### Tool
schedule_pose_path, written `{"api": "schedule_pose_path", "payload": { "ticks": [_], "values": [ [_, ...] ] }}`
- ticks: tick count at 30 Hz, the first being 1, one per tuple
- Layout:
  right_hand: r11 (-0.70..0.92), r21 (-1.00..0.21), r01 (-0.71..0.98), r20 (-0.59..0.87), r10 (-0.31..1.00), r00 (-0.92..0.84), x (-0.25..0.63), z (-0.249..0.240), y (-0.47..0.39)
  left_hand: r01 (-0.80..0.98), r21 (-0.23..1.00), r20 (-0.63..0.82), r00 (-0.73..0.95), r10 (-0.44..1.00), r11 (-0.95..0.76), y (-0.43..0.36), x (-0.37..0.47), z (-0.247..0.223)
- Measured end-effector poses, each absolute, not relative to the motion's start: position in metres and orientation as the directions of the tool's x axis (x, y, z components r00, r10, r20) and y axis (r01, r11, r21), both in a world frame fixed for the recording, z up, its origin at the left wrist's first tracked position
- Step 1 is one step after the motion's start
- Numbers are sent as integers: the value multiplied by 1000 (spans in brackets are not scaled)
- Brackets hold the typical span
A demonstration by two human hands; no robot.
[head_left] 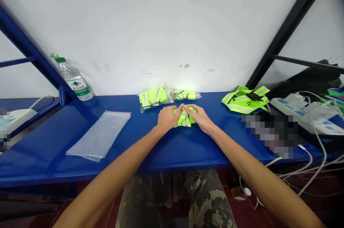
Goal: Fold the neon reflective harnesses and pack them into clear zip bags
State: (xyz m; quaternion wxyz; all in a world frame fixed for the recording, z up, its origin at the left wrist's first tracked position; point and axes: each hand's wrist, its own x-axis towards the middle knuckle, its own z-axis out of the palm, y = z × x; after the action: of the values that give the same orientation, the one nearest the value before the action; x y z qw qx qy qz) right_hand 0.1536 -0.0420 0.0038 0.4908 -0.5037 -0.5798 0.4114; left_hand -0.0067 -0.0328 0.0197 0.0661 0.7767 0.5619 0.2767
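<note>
A folded neon-yellow reflective vest [185,120] with silver stripes rests on the blue table in front of me. My left hand [168,117] is closed around its left side, while my right hand [202,117] grips the right side. Both thumbs meet over its top, and the fingers are partly hidden. Just behind my hands are a larger clear bag [153,98] packed with yellow reflective material and a smaller packed bag [185,94]. Farther right lies a loose yellow reflective vest [244,100] with a black buckle-like part.
Flat clear zip bags [100,135] lie on the table [150,153] at left. A water bottle [75,81] leans near the wall. At right are a blurred-out dark object [271,135], white power strips [303,115] and loose cables [319,149]. Metal frames [287,24] flank the table.
</note>
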Motion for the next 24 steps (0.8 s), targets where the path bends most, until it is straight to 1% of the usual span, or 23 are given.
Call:
{"api": "schedule_pose_path", "payload": {
  "ticks": [3,7,10,12,14,16,17,19,20,22,24],
  "values": [
    [67,-991,116,53,991,-119,155,7,-45,819,459,333,199,922,-343,-31,-10,21],
    [69,-990,126,41,976,-213,156,9,-47,760,522,340,232,912,-388,-30,-12,21],
    [82,-988,132,53,976,-209,155,7,-47,711,598,300,229,926,-369,-29,-13,20],
    [81,-989,125,58,982,-179,153,6,-47,696,623,302,208,930,-358,-31,-13,20],
    [81,-991,103,64,986,-156,151,5,-47,704,599,374,174,911,-381,-35,-13,19],
    [87,-993,82,75,988,-138,149,6,-47,725,537,472,166,866,-431,-42,-13,17],
    [91,-993,75,81,988,-129,148,6,-48,728,503,507,187,842,-465,-45,-13,16],
    [87,-994,61,80,990,-117,147,7,-48,715,469,526,245,814,-518,-49,-16,14],
    [77,-995,58,71,992,-108,147,7,-48,710,476,518,251,818,-519,-49,-18,14],
    [52,-997,61,47,995,-88,147,8,-49,733,522,477,171,862,-435,-47,-24,13],
    [37,-996,77,32,997,-68,147,8,-49,771,570,403,38,914,-283,-43,-34,14]
  ]
}}
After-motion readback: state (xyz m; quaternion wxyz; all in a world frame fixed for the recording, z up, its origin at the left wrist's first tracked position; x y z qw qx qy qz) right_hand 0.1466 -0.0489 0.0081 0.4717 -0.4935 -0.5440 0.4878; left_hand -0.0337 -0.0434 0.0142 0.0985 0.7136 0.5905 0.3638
